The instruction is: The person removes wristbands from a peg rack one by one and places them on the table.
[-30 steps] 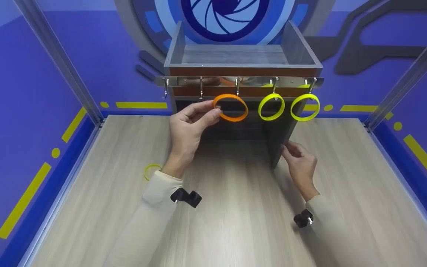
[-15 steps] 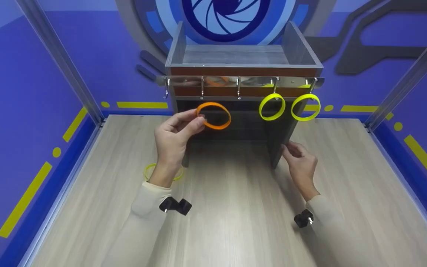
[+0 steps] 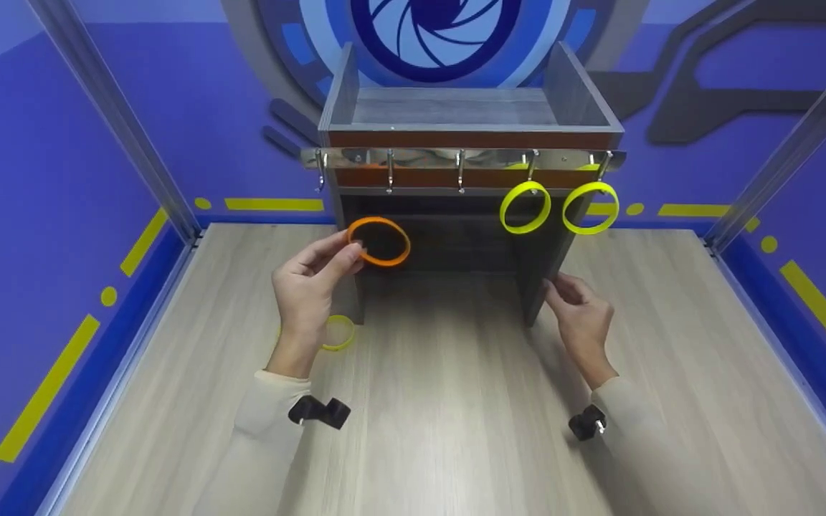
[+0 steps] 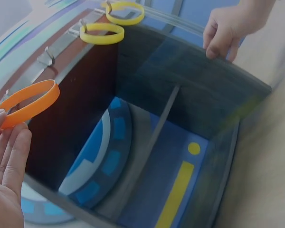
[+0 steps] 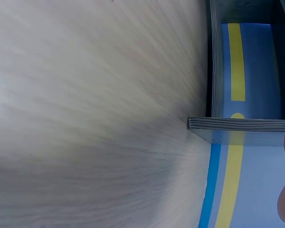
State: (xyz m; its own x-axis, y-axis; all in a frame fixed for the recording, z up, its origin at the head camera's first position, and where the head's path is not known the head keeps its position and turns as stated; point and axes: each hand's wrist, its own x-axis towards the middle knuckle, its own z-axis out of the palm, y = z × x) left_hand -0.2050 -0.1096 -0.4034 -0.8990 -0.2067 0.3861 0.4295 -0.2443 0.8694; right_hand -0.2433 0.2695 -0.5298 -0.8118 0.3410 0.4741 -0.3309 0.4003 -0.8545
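Between thumb and fingers, my left hand (image 3: 303, 290) pinches the rim of an orange ring (image 3: 386, 263), held up in front of the shelf's opening and below the hook rail (image 3: 427, 159). In the left wrist view the orange ring (image 4: 34, 108) tilts beside the rail, its left end hidden by the thumb. My right hand (image 3: 581, 313) grips the front edge of the grey shelf's right side panel (image 3: 538, 283) low down. Two yellow rings, one (image 3: 504, 211) inner and one (image 3: 591, 231) outer, hang from the two rightmost hooks.
Another yellow ring (image 3: 353, 334) lies on the wooden table (image 3: 442, 430), partly hidden behind my left wrist. Three hooks on the rail's left carry nothing. The grey shelf (image 3: 456, 107) has an open top compartment. Blue walls and metal posts (image 3: 126, 129) bound the table.
My left hand has carried the orange ring left and down, away from the middle hook. More of the yellow ring's right side on the table now shows. My right hand stays put.
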